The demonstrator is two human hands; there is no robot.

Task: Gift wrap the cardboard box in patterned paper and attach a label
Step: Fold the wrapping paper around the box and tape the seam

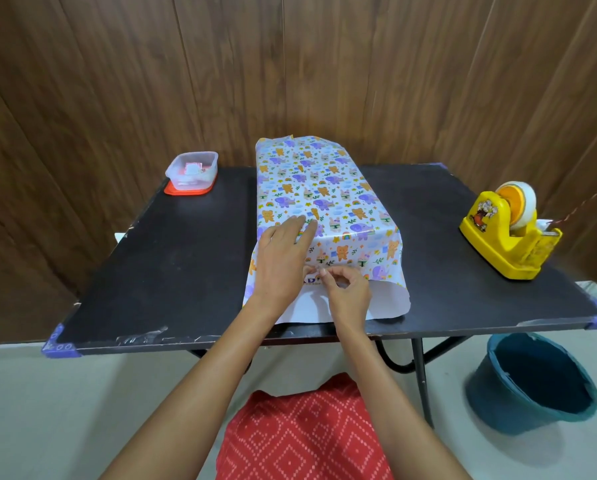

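- Left grip [279, 259] lies flat, fingers straight, pressing the paper [328, 188] on top.
- Right grip [346, 289] pinches the paper's near edge, fingers curled.
- Paper covers the box, mid-surface [186, 271].

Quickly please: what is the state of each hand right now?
Left hand: open, fingers straight, pressing the wrapping paper down from above.
Right hand: closed, pinching the near edge of the wrapping paper.

Paper [324, 188] white w/ animal print; dispenser [508, 233] yellow; table [172, 265] black.
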